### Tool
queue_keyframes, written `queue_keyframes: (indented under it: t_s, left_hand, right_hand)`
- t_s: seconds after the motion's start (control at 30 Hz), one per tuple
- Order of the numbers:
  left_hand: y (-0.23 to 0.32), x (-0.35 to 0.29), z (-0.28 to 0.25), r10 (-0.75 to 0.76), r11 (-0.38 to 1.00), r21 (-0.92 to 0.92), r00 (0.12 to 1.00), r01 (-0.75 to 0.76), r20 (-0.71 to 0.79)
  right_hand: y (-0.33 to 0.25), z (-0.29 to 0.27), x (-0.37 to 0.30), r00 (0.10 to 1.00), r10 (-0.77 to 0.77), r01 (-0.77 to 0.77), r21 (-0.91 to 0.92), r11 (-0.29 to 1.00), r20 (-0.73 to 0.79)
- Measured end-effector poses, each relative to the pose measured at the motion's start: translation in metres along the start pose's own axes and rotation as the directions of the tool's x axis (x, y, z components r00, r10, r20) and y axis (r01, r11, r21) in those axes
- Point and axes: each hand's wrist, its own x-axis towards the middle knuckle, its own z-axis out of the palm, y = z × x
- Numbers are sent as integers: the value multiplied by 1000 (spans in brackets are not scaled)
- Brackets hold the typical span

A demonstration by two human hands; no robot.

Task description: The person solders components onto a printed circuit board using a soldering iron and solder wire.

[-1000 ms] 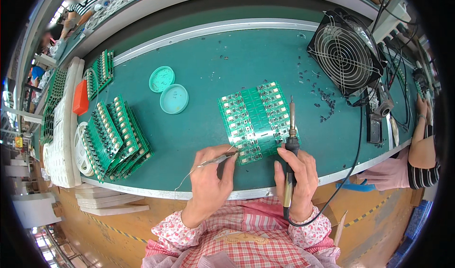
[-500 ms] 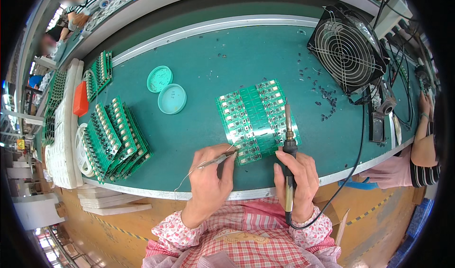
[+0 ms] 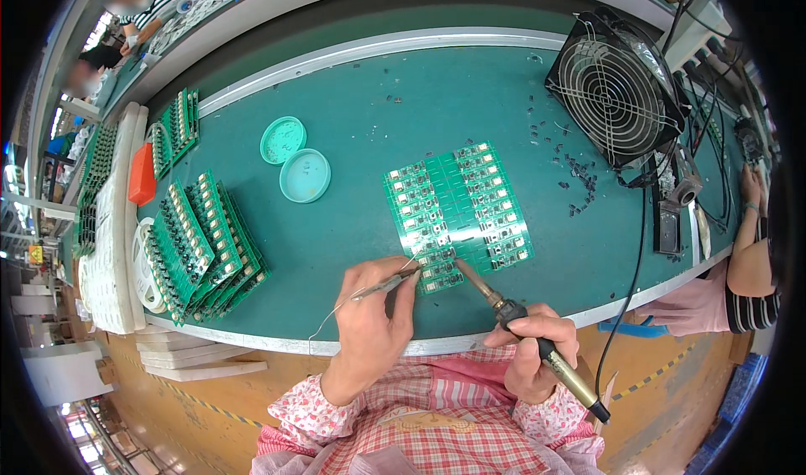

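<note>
A green circuit board panel (image 3: 462, 211), with rows of small parts along both sides, lies on the green work surface in front of me. My left hand (image 3: 368, 320) rests by its lower left corner, closed on tweezers (image 3: 382, 285) whose tips reach the board. A thin wire (image 3: 321, 324), which looks like solder, also runs through these fingers toward the same spot. My right hand (image 3: 527, 367) grips a soldering iron (image 3: 510, 311) slanting up to the left. Its tip is at the panel's lower part, right of the tweezers; whether it touches a part cannot be made out.
Stacked circuit boards (image 3: 206, 253) stand at left, near an orange box (image 3: 143, 175). Two round turquoise dishes (image 3: 305, 176) sit beyond. Small black parts (image 3: 579, 173) lie scattered near a black fan (image 3: 611, 96). The iron's cord (image 3: 635, 282) crosses the right side. Other people work nearby.
The soldering iron has swung from pointing upward beside the board to slanting left, its tip now over the panel's lower part. My right hand has turned with it; my left stays in place.
</note>
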Motion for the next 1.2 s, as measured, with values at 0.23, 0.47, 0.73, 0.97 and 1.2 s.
queue_keyframes:
  t_s: [0.23, 0.47, 0.73, 0.97, 1.2]
  left_hand:
    - [1, -1, 0, -8, 1000, 15, 1000, 8, 10]
    - [0, 0, -1, 17, 999, 28, 1000, -17, 9]
    - [0, -1, -1, 18, 1000, 22, 1000, -19, 9]
    - [0, -1, -1, 21, 1000, 21, 1000, -21, 7]
    - [-2, -1, 1, 37, 999, 7, 999, -36, -16]
  right_hand:
    - [0, 5, -1, 1000, 26, -27, 158, 987, 4]
    - [0, 5, 5, 998, -17, 6, 192, 981, 55]
    - [2, 8, 7, 997, 5, -20, 186, 982, 82]
    - [0, 8, 7, 996, 28, -44, 185, 982, 85]
    - [-7, -2, 4, 955, 267, -278, 80, 957, 127]
